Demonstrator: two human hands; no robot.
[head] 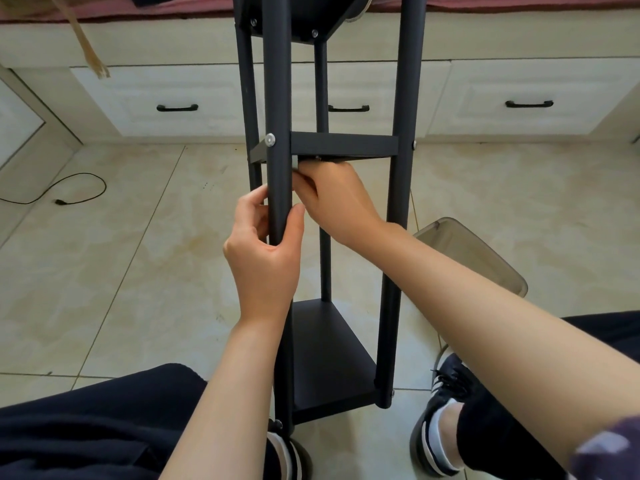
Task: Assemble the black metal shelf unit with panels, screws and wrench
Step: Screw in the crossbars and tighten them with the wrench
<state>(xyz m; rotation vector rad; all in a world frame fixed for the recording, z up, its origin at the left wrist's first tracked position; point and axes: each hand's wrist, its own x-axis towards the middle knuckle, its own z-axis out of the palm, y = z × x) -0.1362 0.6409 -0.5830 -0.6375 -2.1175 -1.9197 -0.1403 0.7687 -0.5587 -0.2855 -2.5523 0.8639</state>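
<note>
Beneath the middle panel (pixel 343 144), both hands grip unlabelled black tubing.

I sat facing a tiled floor (pixel 138 271) of glossy beige marbled squares with thin dark grout lines. At 12 o'clock, a cream cabinet (pixel 485 46) ran the full width of the room, fitted with drawers (pixel 180 98) carrying black bar handles (pixel 177 107). A reddish cover (pixel 104 8) lay along the cabinet's top. At 10 o'clock, a black cable (pixel 69 188) curled across the tiles. At 3 o'clock, a translucent grey stool seat (pixel 478 254) stood near me. Soft, even light fell on the floor without hard shadows.
</note>
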